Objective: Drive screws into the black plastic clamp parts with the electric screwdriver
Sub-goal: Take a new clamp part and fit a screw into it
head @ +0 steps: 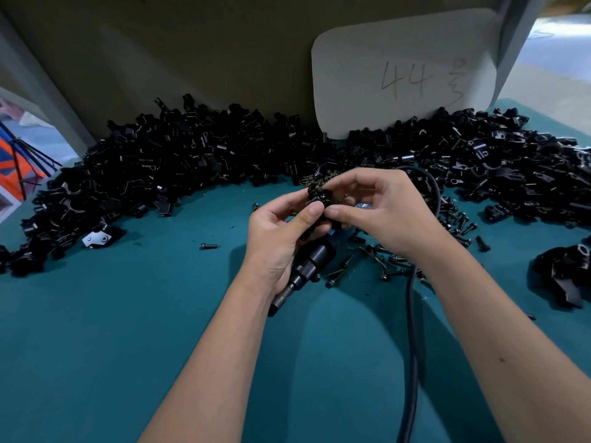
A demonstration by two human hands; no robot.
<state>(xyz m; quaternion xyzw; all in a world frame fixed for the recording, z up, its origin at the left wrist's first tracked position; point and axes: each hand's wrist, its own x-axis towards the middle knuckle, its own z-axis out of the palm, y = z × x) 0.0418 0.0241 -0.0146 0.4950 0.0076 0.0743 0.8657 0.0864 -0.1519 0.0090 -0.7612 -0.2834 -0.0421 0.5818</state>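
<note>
Two bare forearms reach forward; left hand (281, 231) and right hand (380, 212) meet, fingers curled, thumbs nearly touching.

A teal cover is lying over the desk (128, 330). At the back, a beige board (192, 52) is standing upright, and a pale card (367, 75) with rounded corners is leaning against it. The number 44 is showing on the card in reddish handwriting, with one more sign beside it. At the far left, something orange and blue (16, 161) is showing beyond the desk edge.
</note>
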